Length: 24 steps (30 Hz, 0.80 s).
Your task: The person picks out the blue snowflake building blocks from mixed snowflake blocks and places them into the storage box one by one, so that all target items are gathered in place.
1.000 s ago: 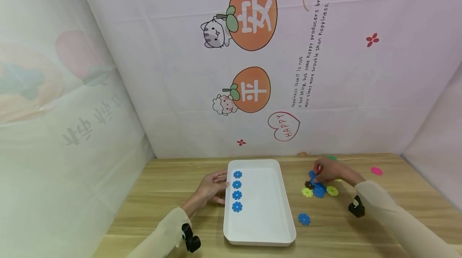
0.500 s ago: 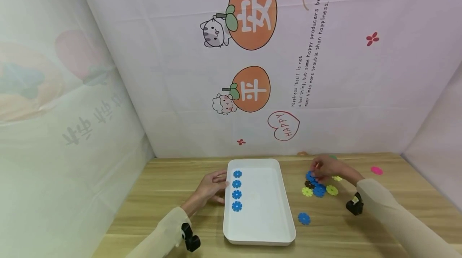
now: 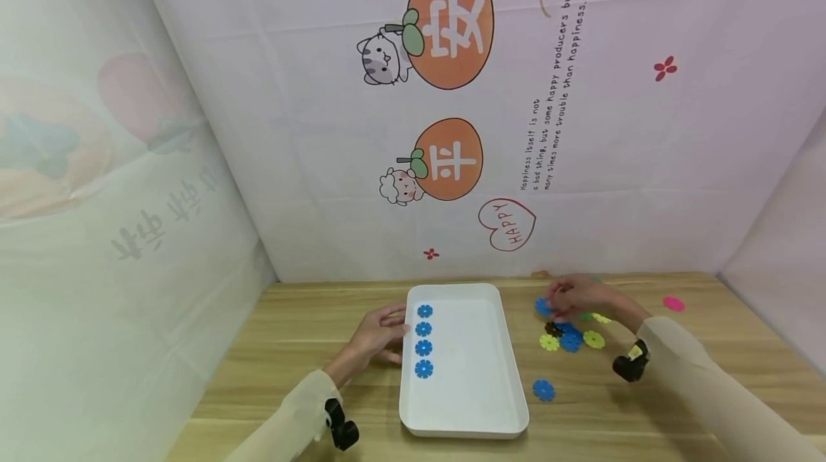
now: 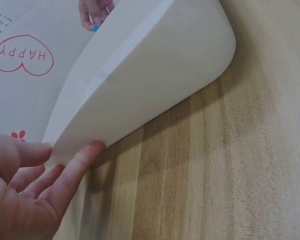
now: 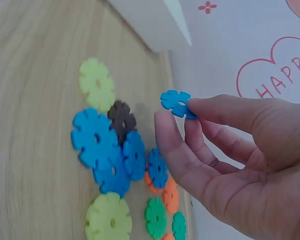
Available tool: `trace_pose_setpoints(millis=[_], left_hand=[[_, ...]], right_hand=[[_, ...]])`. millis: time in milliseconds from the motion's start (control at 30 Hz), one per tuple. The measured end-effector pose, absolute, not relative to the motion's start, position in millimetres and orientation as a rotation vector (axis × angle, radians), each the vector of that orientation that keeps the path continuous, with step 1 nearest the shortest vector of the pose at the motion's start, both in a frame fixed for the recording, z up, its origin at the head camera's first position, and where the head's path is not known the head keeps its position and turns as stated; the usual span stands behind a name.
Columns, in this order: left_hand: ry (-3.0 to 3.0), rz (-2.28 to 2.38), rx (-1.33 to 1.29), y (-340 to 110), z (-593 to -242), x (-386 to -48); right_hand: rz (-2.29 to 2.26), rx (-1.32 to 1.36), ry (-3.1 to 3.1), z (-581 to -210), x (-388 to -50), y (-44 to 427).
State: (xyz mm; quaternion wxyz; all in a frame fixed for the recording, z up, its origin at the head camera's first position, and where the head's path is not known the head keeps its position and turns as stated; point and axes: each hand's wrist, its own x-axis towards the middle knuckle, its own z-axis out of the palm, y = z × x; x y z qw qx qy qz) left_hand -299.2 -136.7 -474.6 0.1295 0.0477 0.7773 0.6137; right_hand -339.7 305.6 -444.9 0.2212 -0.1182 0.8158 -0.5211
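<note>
A white tray (image 3: 467, 376) lies on the table with a column of four-lobed-edge blue discs, several in number, such as this blue disc (image 3: 423, 348), along its left side. My left hand (image 3: 374, 336) touches the tray's left wall; in the left wrist view the hand (image 4: 35, 190) rests its fingertips against the wall with fingers nearly straight. Right of the tray, my right hand (image 3: 581, 295) pinches one blue disc; the right wrist view shows this disc (image 5: 177, 102) between thumb and fingers of the hand (image 5: 250, 145), above the loose pile.
Beneath the right hand lie overlapping blue discs (image 5: 94, 137), a brown disc (image 5: 122, 120), yellow discs (image 5: 109, 220), green discs (image 5: 155, 218) and orange discs (image 5: 171, 196). A lone blue disc (image 3: 543, 390) lies nearer the front, a pink disc (image 3: 674, 303) far right. A printed cloth (image 3: 335, 161) stands behind the table.
My right hand has lifted a blue disc from the pile and moved slightly left with it. The left hand and the tray have stayed in place.
</note>
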Motion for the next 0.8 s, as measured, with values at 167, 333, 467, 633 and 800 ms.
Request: trace_pose_setpoints(millis=[167, 333, 467, 633, 800], left_hand=[[2.258, 1.784, 0.132, -136.3, -476.8, -300.4], [2.247, 1.792, 0.145, -136.2, -477.0, -300.9], [2.246, 1.792, 0.155, -136.3, -475.9, -300.0], [2.253, 1.791, 0.159, -136.0, -475.7, -299.8], [2.257, 1.788, 0.161, -135.7, -475.5, -299.7]], right_hand=[[-1.460, -0.362, 2.210, -442.8, -342.1, 303.5], [-1.490, -0.330, 2.183, -438.9, -343.1, 298.1], [-1.526, -0.324, 2.140, -434.6, -341.8, 290.4], [-1.538, -0.393, 2.099, -430.2, -341.2, 280.3], [-1.520, -0.417, 2.102, -425.7, -340.8, 267.9]])
